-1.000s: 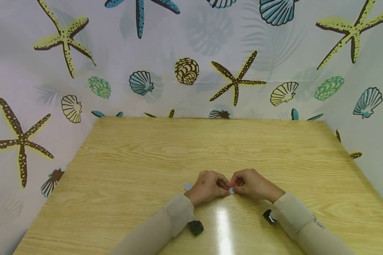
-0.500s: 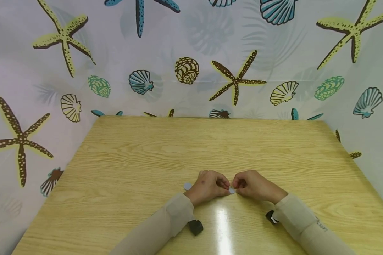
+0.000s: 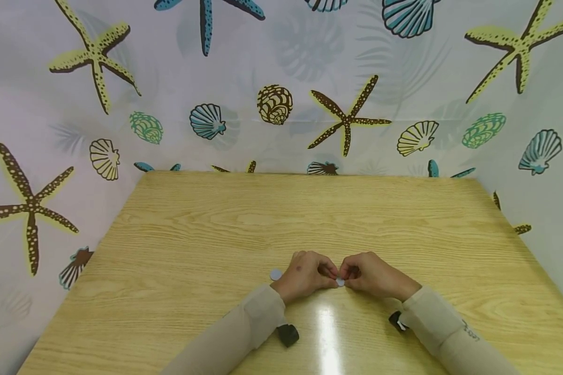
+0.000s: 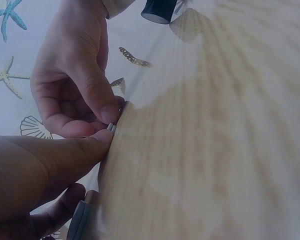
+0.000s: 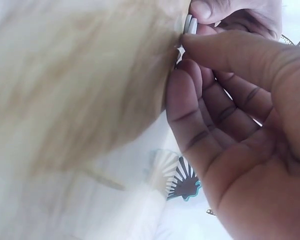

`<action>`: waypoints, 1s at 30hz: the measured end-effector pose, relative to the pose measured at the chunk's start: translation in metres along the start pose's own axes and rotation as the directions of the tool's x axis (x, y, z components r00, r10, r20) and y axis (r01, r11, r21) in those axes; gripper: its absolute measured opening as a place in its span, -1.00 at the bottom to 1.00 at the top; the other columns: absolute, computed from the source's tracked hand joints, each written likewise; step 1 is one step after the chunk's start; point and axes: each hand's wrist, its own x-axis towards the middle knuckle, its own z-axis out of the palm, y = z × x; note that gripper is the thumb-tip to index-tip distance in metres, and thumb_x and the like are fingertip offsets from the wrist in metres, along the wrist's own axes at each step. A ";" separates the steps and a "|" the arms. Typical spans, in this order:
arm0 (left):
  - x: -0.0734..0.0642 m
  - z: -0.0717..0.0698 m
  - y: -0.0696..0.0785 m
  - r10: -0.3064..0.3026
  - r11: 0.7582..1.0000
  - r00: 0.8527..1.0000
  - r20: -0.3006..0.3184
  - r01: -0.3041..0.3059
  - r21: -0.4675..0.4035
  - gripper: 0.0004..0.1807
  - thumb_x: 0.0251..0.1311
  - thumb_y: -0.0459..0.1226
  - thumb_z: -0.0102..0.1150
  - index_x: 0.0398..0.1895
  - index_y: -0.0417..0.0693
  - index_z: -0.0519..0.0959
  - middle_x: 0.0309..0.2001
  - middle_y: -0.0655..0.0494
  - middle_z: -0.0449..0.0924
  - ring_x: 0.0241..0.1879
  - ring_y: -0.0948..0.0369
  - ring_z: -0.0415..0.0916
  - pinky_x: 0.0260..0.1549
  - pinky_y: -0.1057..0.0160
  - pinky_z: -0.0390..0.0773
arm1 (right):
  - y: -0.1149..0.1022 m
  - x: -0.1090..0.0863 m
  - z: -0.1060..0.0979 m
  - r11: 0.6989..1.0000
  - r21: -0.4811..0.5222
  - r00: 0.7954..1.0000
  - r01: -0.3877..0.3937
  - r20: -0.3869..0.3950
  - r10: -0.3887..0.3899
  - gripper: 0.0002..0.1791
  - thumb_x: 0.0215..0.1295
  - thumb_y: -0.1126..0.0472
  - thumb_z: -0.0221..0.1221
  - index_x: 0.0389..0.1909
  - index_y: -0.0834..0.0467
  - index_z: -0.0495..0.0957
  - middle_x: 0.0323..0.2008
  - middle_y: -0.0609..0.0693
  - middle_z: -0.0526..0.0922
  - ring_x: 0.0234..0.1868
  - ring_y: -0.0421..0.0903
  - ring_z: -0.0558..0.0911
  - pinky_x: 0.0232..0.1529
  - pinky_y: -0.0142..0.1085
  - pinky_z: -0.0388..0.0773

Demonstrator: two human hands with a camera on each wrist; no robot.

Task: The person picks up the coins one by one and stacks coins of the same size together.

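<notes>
A pair of small, pale grey round discs (image 5: 191,24) stands face to face between my two hands, low over the wooden table (image 3: 281,208). My left hand (image 3: 306,276) pinches them from the left with thumb and forefinger. From the right, my right hand (image 3: 377,276) has its thumb and curled forefinger at the discs' edge. In the left wrist view the thumbs of both hands meet the thin discs (image 4: 111,128). Another pale disc (image 3: 276,274) lies on the table beside the left wrist; seen edge-on in the left wrist view, this disc (image 4: 79,220) looks layered.
A white curtain (image 3: 244,67) printed with starfish and shells rises behind the table and along both sides. Black wrist-worn pieces (image 3: 288,335) hang under both beige sleeves (image 3: 262,312). A bright reflection streaks the table's front.
My right hand draws slightly away to the right half a second ago, then comes back to the discs. The left hand keeps its place, and the disc on the table lies unmoved.
</notes>
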 end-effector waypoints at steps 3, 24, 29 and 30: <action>-0.001 0.000 0.001 0.003 1.000 1.000 -0.002 -0.003 0.012 -0.83 0.02 -0.20 0.52 -0.29 0.14 0.75 -0.39 0.51 0.70 -0.28 0.61 0.53 0.24 0.01 0.21 | 0.000 0.000 0.000 1.000 0.004 1.000 -0.001 -0.001 0.001 -0.84 0.19 0.51 0.29 -0.35 0.19 0.62 -0.39 -0.04 0.66 -0.38 -0.26 0.54 -0.34 -0.39 0.54; 0.000 0.000 -0.002 0.015 1.000 1.000 -0.017 -0.015 0.016 -0.83 0.01 -0.22 0.54 -0.30 0.12 0.76 -0.39 0.47 0.72 -0.28 0.58 0.56 0.23 0.05 0.22 | 0.003 0.002 0.002 0.999 -0.043 1.000 0.014 -0.008 -0.015 -0.82 0.16 0.52 0.27 -0.35 0.18 0.61 -0.40 -0.10 0.64 -0.38 -0.28 0.52 -0.34 -0.38 0.54; 0.001 0.001 -0.002 0.014 1.000 1.000 -0.011 -0.014 0.013 -0.83 0.02 -0.22 0.53 -0.29 0.11 0.76 -0.38 0.46 0.72 -0.29 0.58 0.56 0.24 0.06 0.22 | 0.002 0.001 0.002 0.999 -0.046 1.000 0.010 -0.002 -0.010 -0.83 0.18 0.50 0.28 -0.34 0.18 0.61 -0.39 -0.12 0.63 -0.38 -0.29 0.52 -0.34 -0.38 0.55; 0.001 0.001 -0.001 0.012 1.000 1.000 -0.011 -0.012 0.012 -0.83 0.02 -0.22 0.53 -0.29 0.11 0.76 -0.38 0.46 0.72 -0.30 0.58 0.57 0.23 0.06 0.22 | 0.002 0.001 0.002 0.999 -0.048 1.000 0.009 -0.002 -0.009 -0.83 0.18 0.50 0.28 -0.34 0.17 0.61 -0.39 -0.12 0.63 -0.38 -0.29 0.52 -0.34 -0.38 0.54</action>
